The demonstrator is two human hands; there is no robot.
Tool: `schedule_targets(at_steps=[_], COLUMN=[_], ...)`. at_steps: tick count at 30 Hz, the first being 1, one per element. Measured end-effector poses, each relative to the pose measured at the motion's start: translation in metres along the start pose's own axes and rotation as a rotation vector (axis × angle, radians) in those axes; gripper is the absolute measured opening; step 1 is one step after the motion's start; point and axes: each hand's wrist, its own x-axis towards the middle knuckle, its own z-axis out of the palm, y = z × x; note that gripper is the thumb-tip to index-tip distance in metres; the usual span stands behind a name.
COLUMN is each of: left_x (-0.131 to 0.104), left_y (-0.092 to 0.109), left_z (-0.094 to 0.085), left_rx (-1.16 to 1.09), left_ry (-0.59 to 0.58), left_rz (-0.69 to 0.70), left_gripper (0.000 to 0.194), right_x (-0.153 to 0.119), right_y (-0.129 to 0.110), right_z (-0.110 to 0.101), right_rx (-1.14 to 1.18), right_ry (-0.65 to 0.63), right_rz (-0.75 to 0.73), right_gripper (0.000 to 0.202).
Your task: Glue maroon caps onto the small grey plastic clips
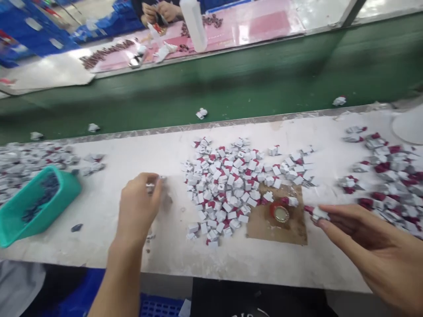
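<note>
My left hand [140, 202] is over the white table, left of the central pile, its thumb and fingers closed round a small white part [150, 188]. My right hand [366, 240] pinches a white and dark red part [320, 214] between thumb and forefinger, just right of a brown cardboard piece [277, 231]. On that cardboard sits a small round container [280, 213] with a red rim. Many white and dark red parts form a pile [224, 189] between my hands, and some reach onto the cardboard.
A teal bin [62, 193] with dark pieces stands at the left, before another pile [20, 163]. More parts [390, 171] lie at the right. Beyond the green belt [231, 88], another person's hands [161, 12] work near a white bottle [194, 26].
</note>
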Motion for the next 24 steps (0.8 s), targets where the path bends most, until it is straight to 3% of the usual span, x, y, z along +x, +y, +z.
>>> schedule_targets(at_steps=[6,11,13,16,20,24], left_x=[-0.016,-0.019,-0.021,-0.025,-0.032,-0.041], left_y=[0.024,0.021,0.017,0.014,0.019,0.037], left_z=[0.015,0.027,0.027,0.029,0.036,0.036], left_rx=[-0.05,-0.146,-0.179,-0.234,-0.501,-0.788], left_ry=[-0.036,0.015,-0.005,-0.001,0.162,0.263], left_rz=[0.092,-0.072,-0.088,-0.114,-0.131,-0.083], left_gripper=[0.021,0.053,0.058,0.049,0.036,0.029], right_x=[-0.003,-0.013,-0.014,-0.012,-0.007,-0.004], right_y=[-0.014,-0.009,-0.006,-0.007,-0.014,-0.018], right_z=[0.016,0.022,0.024,0.025,0.025,0.024], right_rx=[0.057,0.079,0.087,0.025,-0.08,-0.104], right_ry=[-0.08,-0.125,-0.134,-0.124,-0.142,-0.142], right_rz=[-0.04,-0.015,-0.016,-0.067,-0.183,-0.227], right_gripper=[0.028,0.03,0.029,0.024,0.024,0.023])
